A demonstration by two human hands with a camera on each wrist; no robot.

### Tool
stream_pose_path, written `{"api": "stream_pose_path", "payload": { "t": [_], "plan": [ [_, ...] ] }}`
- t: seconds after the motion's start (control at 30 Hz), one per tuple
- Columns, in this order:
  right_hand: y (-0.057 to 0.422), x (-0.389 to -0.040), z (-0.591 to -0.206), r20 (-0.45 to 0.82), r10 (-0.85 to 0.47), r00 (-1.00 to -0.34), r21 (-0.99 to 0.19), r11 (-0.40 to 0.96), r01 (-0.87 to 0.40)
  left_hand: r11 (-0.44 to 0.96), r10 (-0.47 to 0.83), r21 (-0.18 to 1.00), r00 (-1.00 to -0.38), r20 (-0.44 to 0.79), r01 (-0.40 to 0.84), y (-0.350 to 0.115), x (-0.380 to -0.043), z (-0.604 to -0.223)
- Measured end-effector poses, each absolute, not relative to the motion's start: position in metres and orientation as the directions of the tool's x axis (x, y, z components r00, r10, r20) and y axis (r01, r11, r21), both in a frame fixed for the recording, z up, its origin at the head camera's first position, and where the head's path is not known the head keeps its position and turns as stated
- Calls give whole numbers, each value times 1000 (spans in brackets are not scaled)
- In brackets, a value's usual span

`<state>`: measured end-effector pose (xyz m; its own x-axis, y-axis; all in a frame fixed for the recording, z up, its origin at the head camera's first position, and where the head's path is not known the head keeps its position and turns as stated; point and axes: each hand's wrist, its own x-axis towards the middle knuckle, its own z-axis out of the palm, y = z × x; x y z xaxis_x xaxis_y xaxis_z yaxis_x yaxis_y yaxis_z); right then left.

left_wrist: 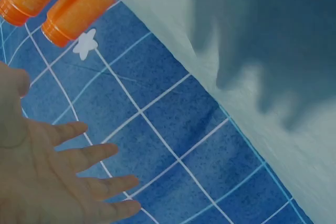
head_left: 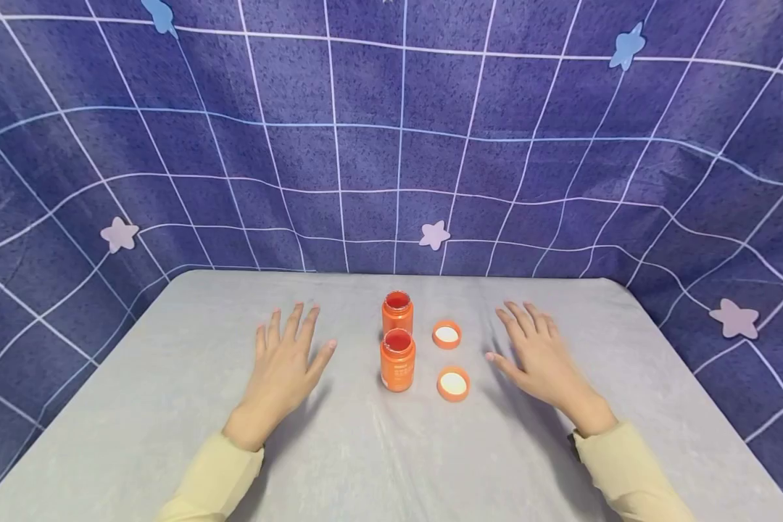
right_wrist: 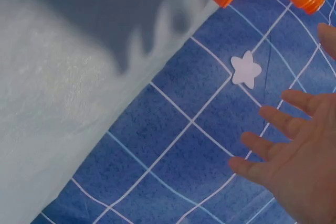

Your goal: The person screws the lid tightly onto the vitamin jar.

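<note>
Two orange bottles stand upright and uncapped mid-table in the head view, the near bottle (head_left: pixel 398 366) partly covering the far bottle (head_left: pixel 398 313). To their right lie two orange screw caps, a far cap (head_left: pixel 446 335) and a near cap (head_left: pixel 453 383), with their white insides facing up. My left hand (head_left: pixel 283 373) hovers left of the bottles, fingers spread and holding nothing. On the other side, my right hand (head_left: pixel 541 359) is right of the caps, its fingers extended and nothing in them. Both palms (left_wrist: pixel 37 177) (right_wrist: pixel 310 166) face down above the table.
A grey cloth covers the table (head_left: pixel 378 464). Behind it and along both sides hangs a blue-purple curtain (head_left: pixel 365 159) with a grid and star shapes. The hands cast shadows on the cloth.
</note>
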<state>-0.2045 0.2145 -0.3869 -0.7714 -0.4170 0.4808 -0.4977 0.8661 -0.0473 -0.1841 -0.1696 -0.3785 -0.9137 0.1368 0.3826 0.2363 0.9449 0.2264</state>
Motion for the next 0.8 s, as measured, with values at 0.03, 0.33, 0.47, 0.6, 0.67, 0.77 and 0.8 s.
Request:
{"api": "stream_pose_path", "payload": {
  "t": [0.03,0.33,0.47,0.6,0.67,0.77,0.8],
  "plan": [
    [214,-205,-387,491,-427,-759,-49,857,-513,941,141,232,-911,388,245,-168,-185,-378],
    [201,-209,-390,540,-493,-683,-62,786,-616,909,199,253,-877,437,332,-154,-192,-382],
    [193,-207,-390,518,-512,-686,-77,770,-633,887,246,240,-844,477,394,-146,-193,-383],
    [187,-206,-391,495,-534,-685,-83,756,-650,870,281,234,-826,489,434,-139,-193,-385],
    [185,-206,-392,485,-549,-681,-74,750,-657,861,294,239,-823,486,449,-136,-193,-386],
    [181,-206,-396,471,-576,-668,-54,737,-674,848,313,247,-819,480,469,-132,-193,-386],
    [180,-206,-396,467,-584,-664,-49,732,-679,843,322,248,-817,478,478,-131,-193,-386]
  ]
}}
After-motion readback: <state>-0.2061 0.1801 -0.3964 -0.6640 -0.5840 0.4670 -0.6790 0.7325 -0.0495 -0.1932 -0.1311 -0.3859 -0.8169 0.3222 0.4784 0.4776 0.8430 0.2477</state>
